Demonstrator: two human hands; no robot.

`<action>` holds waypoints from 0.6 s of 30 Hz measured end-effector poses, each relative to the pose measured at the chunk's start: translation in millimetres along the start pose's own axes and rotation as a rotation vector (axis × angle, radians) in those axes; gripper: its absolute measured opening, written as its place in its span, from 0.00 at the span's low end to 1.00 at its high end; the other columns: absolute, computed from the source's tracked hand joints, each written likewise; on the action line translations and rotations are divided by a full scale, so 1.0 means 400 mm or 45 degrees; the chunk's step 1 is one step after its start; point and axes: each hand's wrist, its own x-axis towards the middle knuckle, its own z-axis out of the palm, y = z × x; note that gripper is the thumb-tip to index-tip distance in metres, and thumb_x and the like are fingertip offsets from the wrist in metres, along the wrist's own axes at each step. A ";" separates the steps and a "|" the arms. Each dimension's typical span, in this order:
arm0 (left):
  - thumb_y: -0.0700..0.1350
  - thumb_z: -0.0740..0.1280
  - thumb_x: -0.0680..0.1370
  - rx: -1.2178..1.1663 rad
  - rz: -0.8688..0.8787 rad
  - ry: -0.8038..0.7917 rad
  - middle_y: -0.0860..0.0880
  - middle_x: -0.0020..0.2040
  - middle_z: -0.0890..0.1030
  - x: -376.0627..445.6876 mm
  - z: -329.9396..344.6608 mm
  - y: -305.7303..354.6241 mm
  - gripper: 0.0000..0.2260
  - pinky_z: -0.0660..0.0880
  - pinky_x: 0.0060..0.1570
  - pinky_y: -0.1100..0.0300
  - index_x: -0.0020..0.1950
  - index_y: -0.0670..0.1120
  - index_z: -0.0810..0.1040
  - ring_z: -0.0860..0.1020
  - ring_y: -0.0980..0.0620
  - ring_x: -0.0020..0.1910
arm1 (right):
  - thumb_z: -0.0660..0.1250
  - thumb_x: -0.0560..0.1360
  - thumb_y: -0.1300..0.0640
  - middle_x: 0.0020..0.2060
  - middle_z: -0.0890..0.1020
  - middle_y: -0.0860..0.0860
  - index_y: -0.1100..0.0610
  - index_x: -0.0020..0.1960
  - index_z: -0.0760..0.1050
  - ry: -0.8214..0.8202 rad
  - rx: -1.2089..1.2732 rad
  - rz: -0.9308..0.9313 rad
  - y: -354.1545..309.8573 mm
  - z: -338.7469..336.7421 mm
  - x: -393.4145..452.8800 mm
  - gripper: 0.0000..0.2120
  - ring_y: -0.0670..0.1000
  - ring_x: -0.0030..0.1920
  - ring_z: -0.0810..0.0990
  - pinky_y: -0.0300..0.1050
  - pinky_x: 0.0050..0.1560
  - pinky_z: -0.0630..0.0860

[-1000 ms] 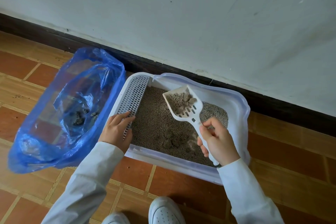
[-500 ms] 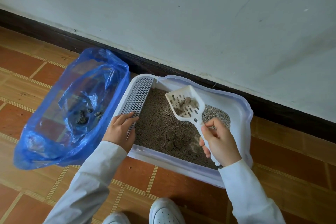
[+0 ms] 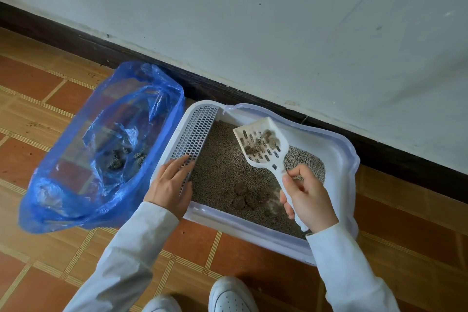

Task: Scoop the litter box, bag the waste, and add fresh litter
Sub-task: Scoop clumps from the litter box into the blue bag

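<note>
A white litter box (image 3: 339, 149) sits on the tiled floor against the wall, filled with grey litter (image 3: 222, 164). My right hand (image 3: 307, 197) grips the handle of a white slotted scoop (image 3: 260, 144) held above the litter, with a few brown clumps in its bowl. More clumps (image 3: 244, 195) lie in the litter near the front. My left hand (image 3: 171, 185) rests flat on the box's grated left step (image 3: 195, 132). An open blue plastic bag (image 3: 76, 200) lies left of the box with several clumps (image 3: 121, 158) inside.
A white wall (image 3: 278, 33) with a dark skirting board (image 3: 152, 68) runs behind the box and bag. My white shoes (image 3: 230, 296) stand on the brown floor tiles (image 3: 197, 251) just in front of the box.
Loose litter has sifted out of the scoop, leaving only clumps in it. The scoop stays above the litter and my left hand has not left the grate.
</note>
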 end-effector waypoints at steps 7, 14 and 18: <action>0.47 0.56 0.74 0.029 -0.065 0.075 0.42 0.58 0.79 -0.005 -0.033 -0.017 0.20 0.77 0.50 0.45 0.58 0.41 0.80 0.77 0.38 0.55 | 0.60 0.79 0.58 0.26 0.77 0.53 0.57 0.43 0.68 0.015 -0.032 -0.062 -0.030 0.024 0.011 0.07 0.51 0.21 0.69 0.46 0.25 0.70; 0.47 0.56 0.74 -0.004 -0.272 0.191 0.42 0.54 0.81 -0.017 -0.071 -0.093 0.19 0.78 0.47 0.42 0.55 0.42 0.81 0.79 0.37 0.51 | 0.62 0.79 0.55 0.28 0.78 0.55 0.56 0.45 0.70 -0.185 -0.018 -0.132 -0.128 0.112 0.063 0.06 0.52 0.23 0.71 0.43 0.25 0.69; 0.46 0.56 0.71 -0.007 -0.380 0.272 0.43 0.54 0.81 -0.032 -0.090 -0.130 0.20 0.78 0.43 0.40 0.55 0.43 0.81 0.78 0.37 0.51 | 0.63 0.78 0.55 0.30 0.80 0.55 0.56 0.47 0.72 -0.289 -0.094 -0.159 -0.189 0.201 0.103 0.04 0.53 0.25 0.73 0.41 0.25 0.71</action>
